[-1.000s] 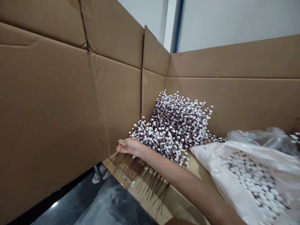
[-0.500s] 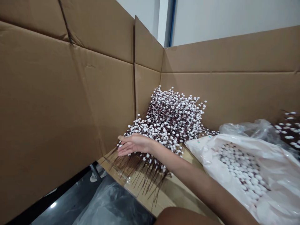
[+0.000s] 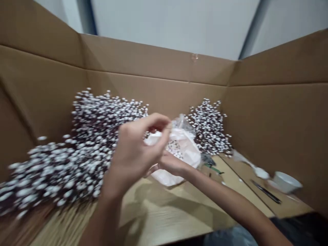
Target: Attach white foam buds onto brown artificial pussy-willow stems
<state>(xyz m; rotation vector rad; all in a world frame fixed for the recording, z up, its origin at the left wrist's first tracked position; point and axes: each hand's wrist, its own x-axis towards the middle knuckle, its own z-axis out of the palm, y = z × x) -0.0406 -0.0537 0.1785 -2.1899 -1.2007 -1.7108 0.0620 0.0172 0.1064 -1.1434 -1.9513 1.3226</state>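
Note:
My left hand [image 3: 135, 150] is raised in the middle of the view, its fingers pinched on the top of a white plastic bag [image 3: 183, 150] that holds white-berried stems. My right hand [image 3: 171, 165] reaches in from the lower right and grips the same bag from below; its fingers are partly hidden behind my left hand. A big pile of dark stems with white berries [image 3: 84, 143] lies to the left, blurred by motion. A smaller bunch of the same stems [image 3: 210, 126] leans against the back wall just behind the bag.
Tall cardboard walls [image 3: 269, 112] close in the tabletop [image 3: 164, 212] at the back and on both sides. At the right lie a white bowl [image 3: 285, 181], a thin black tool [image 3: 266, 193] and a small white object [image 3: 258, 172].
The view has swung right, away from the left corner. My right hand left the stem pile and went to the bag. My left hand came into view and took hold of the bag's top.

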